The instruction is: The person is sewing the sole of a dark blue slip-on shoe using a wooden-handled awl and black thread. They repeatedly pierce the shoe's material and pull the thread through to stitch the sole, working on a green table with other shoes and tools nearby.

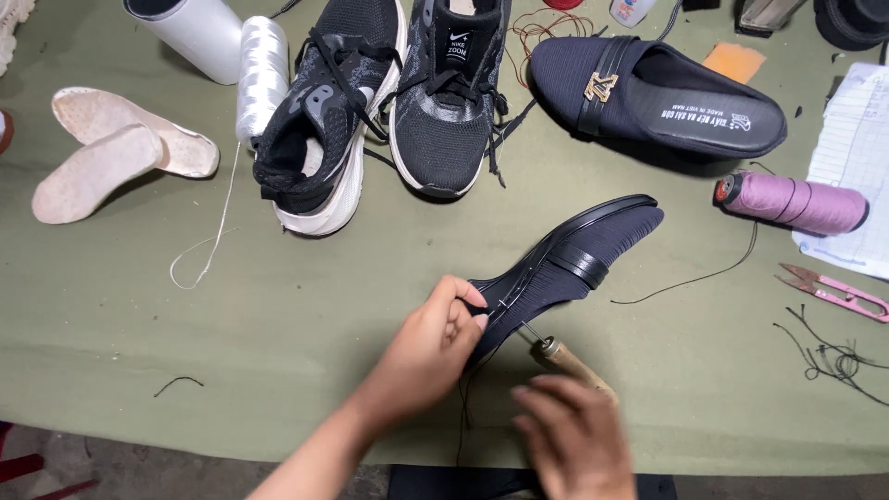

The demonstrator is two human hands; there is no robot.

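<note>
My left hand grips the heel end of a dark navy ribbed slip-on shoe that lies on its side on the green cloth, sole edge facing away. My right hand holds a wooden-handled awl whose metal tip points at the shoe's side near the sole seam. A thin dark thread runs down from the shoe between my hands.
The matching navy slip-on with a gold buckle lies behind. A pair of black knit sneakers, two pale insoles, a white thread spool, a pink thread spool, pink snips and paper surround the green cloth.
</note>
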